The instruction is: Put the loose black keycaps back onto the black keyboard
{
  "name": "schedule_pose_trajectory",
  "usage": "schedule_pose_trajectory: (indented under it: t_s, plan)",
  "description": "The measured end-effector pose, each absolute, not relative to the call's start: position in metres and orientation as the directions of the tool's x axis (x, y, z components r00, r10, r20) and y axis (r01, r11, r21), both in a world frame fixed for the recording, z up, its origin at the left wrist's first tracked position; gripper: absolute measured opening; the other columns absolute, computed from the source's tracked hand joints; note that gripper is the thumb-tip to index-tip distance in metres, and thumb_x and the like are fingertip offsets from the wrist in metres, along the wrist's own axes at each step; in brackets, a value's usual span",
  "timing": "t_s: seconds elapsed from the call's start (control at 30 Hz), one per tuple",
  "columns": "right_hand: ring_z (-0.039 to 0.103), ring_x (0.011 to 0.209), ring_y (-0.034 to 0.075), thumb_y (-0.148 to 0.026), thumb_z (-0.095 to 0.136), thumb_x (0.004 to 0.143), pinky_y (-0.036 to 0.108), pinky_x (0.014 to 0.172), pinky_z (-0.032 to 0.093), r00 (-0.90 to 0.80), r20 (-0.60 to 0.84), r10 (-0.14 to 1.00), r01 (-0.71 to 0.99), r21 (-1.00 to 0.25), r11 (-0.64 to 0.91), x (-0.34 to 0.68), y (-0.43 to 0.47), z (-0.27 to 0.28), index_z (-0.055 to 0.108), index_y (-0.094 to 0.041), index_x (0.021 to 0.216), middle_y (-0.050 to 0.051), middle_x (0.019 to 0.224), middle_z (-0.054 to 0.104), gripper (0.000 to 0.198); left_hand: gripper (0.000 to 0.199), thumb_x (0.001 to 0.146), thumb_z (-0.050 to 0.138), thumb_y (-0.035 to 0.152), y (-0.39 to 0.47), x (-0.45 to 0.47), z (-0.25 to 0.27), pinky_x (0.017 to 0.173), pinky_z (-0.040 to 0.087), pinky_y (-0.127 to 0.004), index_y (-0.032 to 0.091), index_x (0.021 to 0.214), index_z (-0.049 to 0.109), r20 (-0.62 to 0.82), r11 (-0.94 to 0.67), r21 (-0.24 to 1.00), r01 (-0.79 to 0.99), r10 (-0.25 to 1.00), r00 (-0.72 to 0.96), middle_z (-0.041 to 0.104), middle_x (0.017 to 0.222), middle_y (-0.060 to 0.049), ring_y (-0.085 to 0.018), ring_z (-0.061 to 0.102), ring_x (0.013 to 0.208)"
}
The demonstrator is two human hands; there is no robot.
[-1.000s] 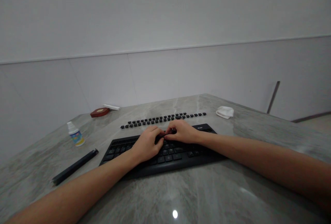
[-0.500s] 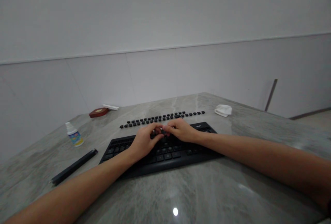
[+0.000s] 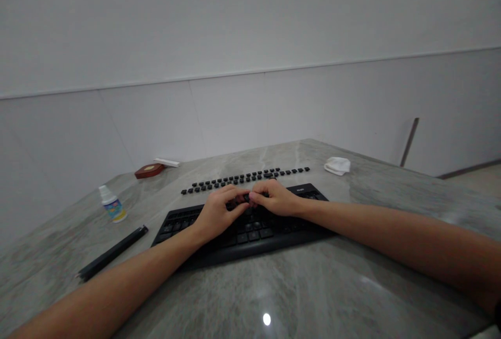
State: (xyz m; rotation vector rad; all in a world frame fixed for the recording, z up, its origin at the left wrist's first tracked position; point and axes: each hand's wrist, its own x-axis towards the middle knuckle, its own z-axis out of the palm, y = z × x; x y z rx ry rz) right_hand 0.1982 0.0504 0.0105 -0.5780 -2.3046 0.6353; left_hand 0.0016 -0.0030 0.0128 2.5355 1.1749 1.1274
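Note:
A black keyboard (image 3: 250,245) lies in front of me, with gaps in its upper rows. Over its upper middle, my left hand (image 3: 221,208) is closed, thumb and fingers curled round a small black piece that looks like a keycap (image 3: 246,198). My right hand (image 3: 272,196) meets it from the other side, fingertips pinched at the same piece. The fingers hide most of it. Just beyond the keyboard, several loose black keycaps (image 3: 230,181) stand in two rows on the grey marbled table (image 3: 305,297).
Left of the keyboard lie a long black bar-like object (image 3: 113,253) and a white bottle with a blue and yellow label (image 3: 113,206). Farther back are a reddish-brown box (image 3: 149,171) and a white strip (image 3: 167,162). A folded white cloth or tissue (image 3: 337,165) lies at the right rear.
Both hands stay over the same spot; the fingertips have shifted slightly and closed nearer together round the small piece. The loose keycaps have not moved.

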Motion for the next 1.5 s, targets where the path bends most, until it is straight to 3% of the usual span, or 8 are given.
schedule_pose_trajectory:
  t_s: [0.17,0.47,0.67,0.87,1.13,1.5]
  plan:
    - [0.059,0.064,0.013,-0.028,0.050,0.087,0.024,0.065,0.043,-0.706,0.490,0.512,0.176,-0.578,0.797,0.198,0.050,0.009,0.070,-0.012,0.068,0.003,0.066,0.066,0.032,0.016,0.085,0.061,0.018,-0.003,0.002,0.013,0.072,0.047,-0.026,0.020,0.099,0.067,0.588,-0.688,0.403,0.604,0.700,0.405,0.064,0.083,-0.001,-0.014,0.059,0.076]
    - [0.056,0.055,0.012,-0.022,0.050,0.082,0.023,0.060,0.040,-0.498,0.530,0.687,0.248,-0.671,0.698,0.197,0.058,0.006,0.066,-0.013,0.057,0.000,0.053,0.060,0.031,0.016,0.080,0.066,0.018,-0.003,0.000,0.009,0.070,0.048,-0.026,0.019,0.096,0.065,0.554,-0.670,0.391,0.630,0.719,0.420,0.065,0.079,0.001,-0.013,0.060,0.073]
    - [0.054,0.058,0.011,-0.018,0.052,0.079,0.023,0.060,0.038,-0.445,0.564,0.696,0.296,-0.641,0.708,0.198,0.056,0.008,0.067,-0.013,0.061,0.000,0.055,0.060,0.024,0.016,0.080,0.066,0.017,-0.004,-0.002,0.007,0.072,0.047,-0.026,0.020,0.095,0.064,0.542,-0.689,0.371,0.622,0.705,0.458,0.064,0.081,0.001,-0.014,0.059,0.075]
    - [0.056,0.065,0.012,-0.014,0.055,0.075,0.023,0.065,0.042,-0.511,0.538,0.670,0.333,-0.594,0.732,0.210,0.054,0.016,0.070,-0.013,0.076,0.002,0.070,0.067,0.014,0.015,0.079,0.065,0.017,-0.003,0.001,0.006,0.071,0.047,-0.026,0.019,0.094,0.064,0.517,-0.670,0.374,0.642,0.725,0.455,0.063,0.081,0.000,-0.014,0.058,0.075]
    - [0.057,0.069,0.015,-0.011,0.057,0.071,0.026,0.068,0.045,-0.704,0.475,0.528,0.373,-0.384,0.844,0.234,0.038,0.011,0.070,-0.013,0.089,0.005,0.076,0.066,0.023,0.013,0.080,0.062,0.017,-0.004,0.003,0.010,0.069,0.049,-0.027,0.019,0.092,0.064,0.509,-0.663,0.369,0.652,0.731,0.455,0.063,0.080,0.000,-0.014,0.058,0.073]
    - [0.056,0.073,0.016,-0.013,0.060,0.072,0.027,0.070,0.046,-0.733,0.503,0.458,0.361,-0.283,0.889,0.229,0.037,0.009,0.069,-0.014,0.093,0.006,0.082,0.062,0.023,0.016,0.081,0.059,0.013,-0.002,0.001,0.005,0.080,0.048,-0.029,0.019,0.096,0.062,0.522,-0.735,0.269,0.622,0.654,0.547,0.063,0.088,-0.002,-0.016,0.059,0.085]
